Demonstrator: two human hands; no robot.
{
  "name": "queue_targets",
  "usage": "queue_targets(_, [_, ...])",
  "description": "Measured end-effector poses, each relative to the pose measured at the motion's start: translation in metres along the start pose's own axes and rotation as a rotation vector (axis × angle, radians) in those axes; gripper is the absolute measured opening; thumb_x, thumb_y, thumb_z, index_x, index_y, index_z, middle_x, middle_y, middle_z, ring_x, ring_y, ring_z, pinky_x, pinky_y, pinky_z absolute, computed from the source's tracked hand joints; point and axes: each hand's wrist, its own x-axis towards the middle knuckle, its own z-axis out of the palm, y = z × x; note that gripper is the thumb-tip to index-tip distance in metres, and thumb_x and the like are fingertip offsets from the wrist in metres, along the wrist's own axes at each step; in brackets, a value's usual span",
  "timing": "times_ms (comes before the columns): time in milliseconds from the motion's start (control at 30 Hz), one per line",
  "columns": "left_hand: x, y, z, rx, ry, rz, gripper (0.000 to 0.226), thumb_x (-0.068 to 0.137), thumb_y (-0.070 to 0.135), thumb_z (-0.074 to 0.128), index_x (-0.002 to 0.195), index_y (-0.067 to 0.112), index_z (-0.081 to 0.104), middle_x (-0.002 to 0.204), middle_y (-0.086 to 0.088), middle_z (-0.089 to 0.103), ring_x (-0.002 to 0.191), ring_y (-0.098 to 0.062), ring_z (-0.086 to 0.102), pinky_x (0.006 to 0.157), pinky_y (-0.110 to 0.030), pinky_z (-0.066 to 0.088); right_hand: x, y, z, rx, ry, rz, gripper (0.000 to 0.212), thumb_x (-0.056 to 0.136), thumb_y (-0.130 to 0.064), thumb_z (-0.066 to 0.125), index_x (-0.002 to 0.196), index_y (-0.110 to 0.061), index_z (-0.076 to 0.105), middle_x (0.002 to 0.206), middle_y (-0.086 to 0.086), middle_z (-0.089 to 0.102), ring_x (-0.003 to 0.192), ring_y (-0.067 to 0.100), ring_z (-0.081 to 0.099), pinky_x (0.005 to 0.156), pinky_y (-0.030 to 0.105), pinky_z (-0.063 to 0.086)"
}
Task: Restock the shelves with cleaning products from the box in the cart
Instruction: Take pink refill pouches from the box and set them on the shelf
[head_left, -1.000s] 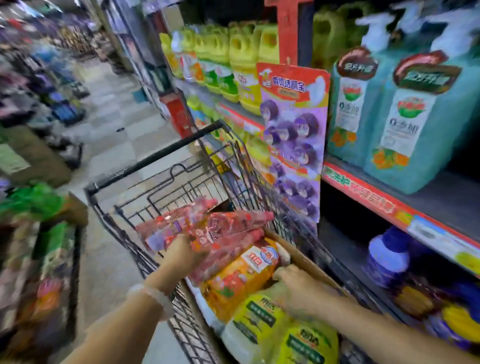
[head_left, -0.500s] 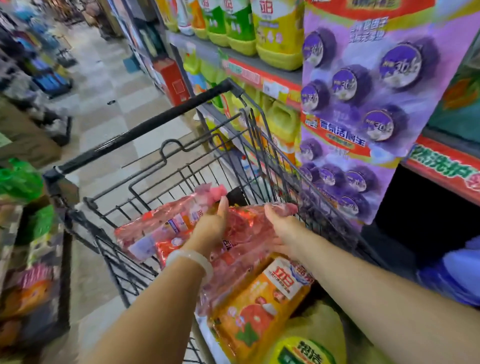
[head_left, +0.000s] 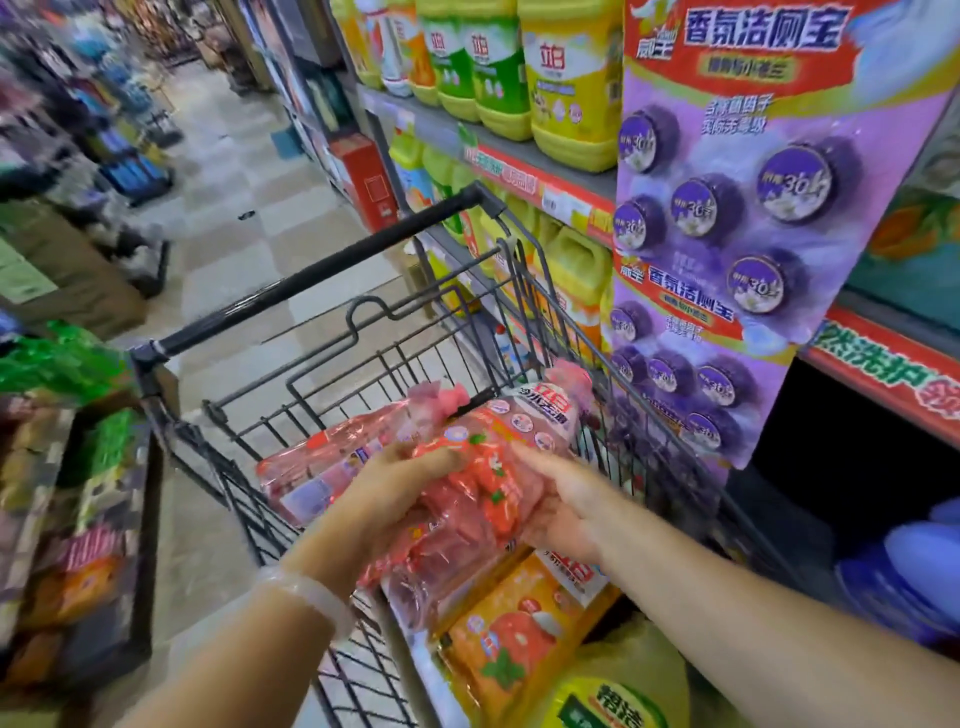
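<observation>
The left hand (head_left: 384, 499) is curled over the near side of the pink pouches (head_left: 467, 478), fingers on top and palm beneath, so the slack bundle is kept from sagging. The right hand (head_left: 561, 504) is laid against the other side with its fingers nearly straight, pressing inward; whether the thumb is hooked under the film cannot be told. The bundle is thus squeezed between 2 hands, which suits soft, slippery refill packs that would slide from a one-handed grip.

The pouches are held above the cart (head_left: 322, 280), over an orange pouch (head_left: 519, 639) and a yellow-green pack (head_left: 613, 701) lying lower down in what is judged to be the box, its walls scarcely visible. The cart is parked just beside the shelves (head_left: 540, 182), so each lift is kept short. Yellow bottles (head_left: 571, 83) are lined along the upper shelf, and a purple card (head_left: 748, 218) of round fresheners hangs in front of the shelf edge, near the pouches' far end.
</observation>
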Motion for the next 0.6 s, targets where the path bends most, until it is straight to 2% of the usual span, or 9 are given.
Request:
queue_targets(67, [-0.024, 0.003, -0.011, 0.012, -0.057, -0.021, 0.020, 0.080, 0.002, 0.067, 0.098, 0.009, 0.061, 0.083, -0.011, 0.072, 0.069, -0.024, 0.065, 0.056, -0.026, 0.054, -0.013, 0.005, 0.005, 0.035, -0.031, -0.063, 0.010, 0.087, -0.019, 0.063, 0.085, -0.009, 0.066, 0.068, 0.006, 0.072, 0.056, 0.018, 0.067, 0.055, 0.030, 0.055])
queue_targets(133, [-0.045, 0.009, -0.017, 0.026, -0.105, -0.034, 0.035, 0.080, 0.001, 0.066, 0.114, 0.001, 0.057, 0.100, -0.018, 0.070, 0.085, -0.031, 0.063, 0.065, -0.029, 0.056, -0.030, 0.004, 0.010, 0.005, -0.026, -0.121, 0.020, 0.077, -0.017, 0.072, 0.095, -0.010, 0.068, 0.084, 0.009, 0.073, 0.069, 0.022, 0.068, 0.068, 0.037, 0.055])
queue_targets(200, [-0.061, 0.016, -0.019, 0.017, -0.135, -0.021, 0.058, 0.076, 0.001, 0.070, 0.129, -0.002, 0.046, 0.111, -0.019, 0.066, 0.090, -0.030, 0.064, 0.072, -0.031, 0.056, -0.050, -0.003, 0.013, -0.048, -0.033, -0.165, 0.021, 0.070, -0.017, 0.076, 0.088, -0.009, 0.069, 0.077, 0.008, 0.074, 0.063, 0.020, 0.070, 0.067, 0.034, 0.057])
queue_targets(267, [-0.078, 0.025, -0.018, 0.014, -0.171, 0.010, 0.082, 0.064, 0.001, 0.080, 0.135, 0.000, 0.040, 0.123, -0.019, 0.059, 0.099, -0.029, 0.065, 0.079, -0.034, 0.057, -0.075, -0.012, 0.014, -0.112, -0.027, -0.236, 0.027, 0.066, -0.018, 0.079, 0.089, -0.010, 0.067, 0.072, 0.004, 0.074, 0.057, 0.015, 0.069, 0.063, 0.030, 0.056])
queue_targets(300, [-0.089, 0.031, -0.016, 0.024, -0.207, 0.031, 0.084, 0.058, 0.002, 0.081, 0.132, 0.002, 0.042, 0.123, -0.019, 0.059, 0.098, -0.027, 0.066, 0.078, -0.033, 0.058, -0.089, -0.018, 0.014, -0.150, -0.027, -0.277, 0.029, 0.067, -0.017, 0.079, 0.092, -0.012, 0.065, 0.072, 0.003, 0.074, 0.057, 0.014, 0.069, 0.063, 0.030, 0.055])
queue_targets(400, [-0.130, 0.050, -0.006, 0.075, -0.329, 0.116, 0.064, 0.054, 0.002, 0.073, 0.115, 0.000, 0.055, 0.101, -0.014, 0.068, 0.080, -0.020, 0.069, 0.072, -0.027, 0.059, -0.138, -0.034, 0.014, -0.267, -0.055, -0.458, 0.027, 0.072, -0.007, 0.076, 0.097, -0.011, 0.066, 0.079, 0.005, 0.073, 0.065, 0.018, 0.068, 0.069, 0.034, 0.055])
queue_targets(433, [-0.145, 0.056, -0.001, 0.085, -0.339, 0.142, 0.065, 0.054, 0.004, 0.074, 0.116, -0.001, 0.056, 0.099, -0.014, 0.068, 0.080, -0.021, 0.069, 0.076, -0.031, 0.058, -0.156, -0.038, 0.015, -0.312, -0.065, -0.522, 0.031, 0.072, -0.004, 0.076, 0.101, -0.008, 0.066, 0.083, 0.006, 0.073, 0.069, 0.019, 0.068, 0.071, 0.035, 0.056])
queue_targets(533, [-0.192, 0.070, 0.014, 0.076, -0.313, 0.256, 0.078, 0.043, 0.014, 0.085, 0.115, 0.004, 0.058, 0.101, -0.015, 0.069, 0.087, -0.029, 0.064, 0.094, -0.052, 0.044, -0.217, -0.050, 0.016, -0.411, -0.078, -0.703, 0.040, 0.068, 0.004, 0.077, 0.104, -0.006, 0.063, 0.081, 0.000, 0.073, 0.067, 0.011, 0.070, 0.061, 0.026, 0.058])
queue_targets(600, [-0.224, 0.081, 0.025, 0.055, -0.304, 0.353, 0.087, 0.031, 0.022, 0.089, 0.111, 0.007, 0.060, 0.107, -0.019, 0.068, 0.093, -0.033, 0.061, 0.097, -0.058, 0.038, -0.258, -0.057, 0.017, -0.482, -0.072, -0.787, 0.052, 0.060, -0.004, 0.085, 0.108, -0.005, 0.063, 0.094, 0.007, 0.073, 0.081, 0.016, 0.072, 0.074, 0.033, 0.059])
